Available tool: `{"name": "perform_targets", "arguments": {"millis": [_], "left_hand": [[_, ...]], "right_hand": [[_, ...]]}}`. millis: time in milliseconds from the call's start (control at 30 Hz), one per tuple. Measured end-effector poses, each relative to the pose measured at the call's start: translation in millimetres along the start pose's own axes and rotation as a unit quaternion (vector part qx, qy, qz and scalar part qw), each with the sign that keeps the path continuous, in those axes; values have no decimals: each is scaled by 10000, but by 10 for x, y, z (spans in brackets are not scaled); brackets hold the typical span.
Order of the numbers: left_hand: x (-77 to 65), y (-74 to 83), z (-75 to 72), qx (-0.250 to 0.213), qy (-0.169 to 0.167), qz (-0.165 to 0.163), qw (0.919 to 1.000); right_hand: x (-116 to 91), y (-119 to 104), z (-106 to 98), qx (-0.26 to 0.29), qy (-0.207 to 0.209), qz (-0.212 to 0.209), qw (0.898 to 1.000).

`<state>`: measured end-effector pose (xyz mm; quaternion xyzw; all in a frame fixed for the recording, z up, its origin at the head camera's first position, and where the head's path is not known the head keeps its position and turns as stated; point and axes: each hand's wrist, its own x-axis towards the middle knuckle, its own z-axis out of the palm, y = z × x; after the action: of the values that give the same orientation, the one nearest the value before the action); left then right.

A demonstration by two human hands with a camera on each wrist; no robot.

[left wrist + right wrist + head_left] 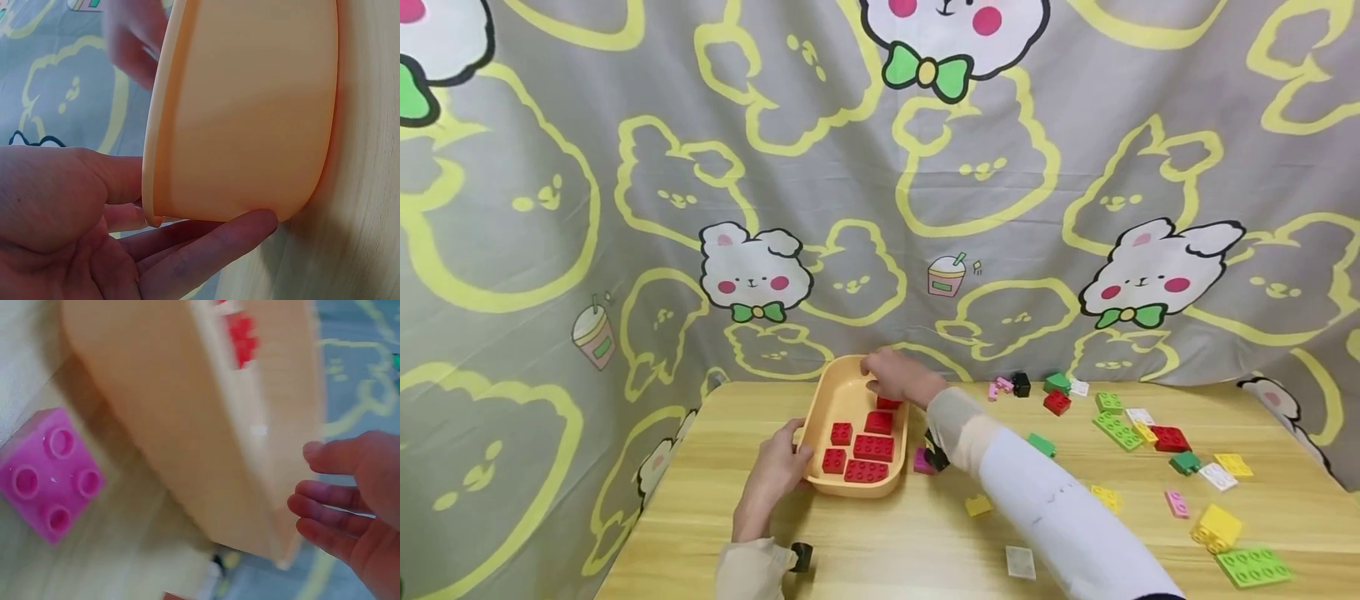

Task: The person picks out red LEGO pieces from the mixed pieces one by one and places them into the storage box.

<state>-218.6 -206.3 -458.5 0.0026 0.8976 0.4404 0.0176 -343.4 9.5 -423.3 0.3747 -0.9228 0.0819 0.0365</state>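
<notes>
A yellow-orange plastic tub (842, 396) sits on the wooden table, with several red toy building bricks (874, 447) inside it. My left hand (775, 462) grips the tub's near left corner, thumb at the rim and fingers along the outer wall (244, 144). Over the far right part of the tub hovers my right hand (898, 377), its fingers loosely spread and nothing between them. Below that hand, one red brick (887, 403) is partly hidden by it. A magenta brick (53, 475) lies on the table just outside the tub's right wall.
Loose bricks lie scattered across the table's right side, including a red one (1170, 438), a yellow one (1217, 527) and a lime green plate (1255, 567). A black brick (1021, 384) stands near the back edge. A patterned curtain (850, 192) hangs behind the table.
</notes>
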Motion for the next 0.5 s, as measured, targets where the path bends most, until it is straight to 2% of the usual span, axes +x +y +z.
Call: {"name": "perform_targets", "arguments": {"millis": [100,200,267,367,500], "left_hand": [[1,22,-2,55,-3,-12,10000],[12,41,2,91,-60,56,9999],[13,42,5,91,-49,-1,9999],[5,23,3,132,-1,-46,9999],[-7,-9,2,206,16,-53,9998]], "right_hand": [[-182,26,-211,317,640,-224,9972],[-426,99,-420,423,1228,-222,9913],[-590,173,-520,495,1469,-203,9877],[-831,372,-572,666,1816,-117,9811],[-1145,700,-511,804,2213,110,9718]]}}
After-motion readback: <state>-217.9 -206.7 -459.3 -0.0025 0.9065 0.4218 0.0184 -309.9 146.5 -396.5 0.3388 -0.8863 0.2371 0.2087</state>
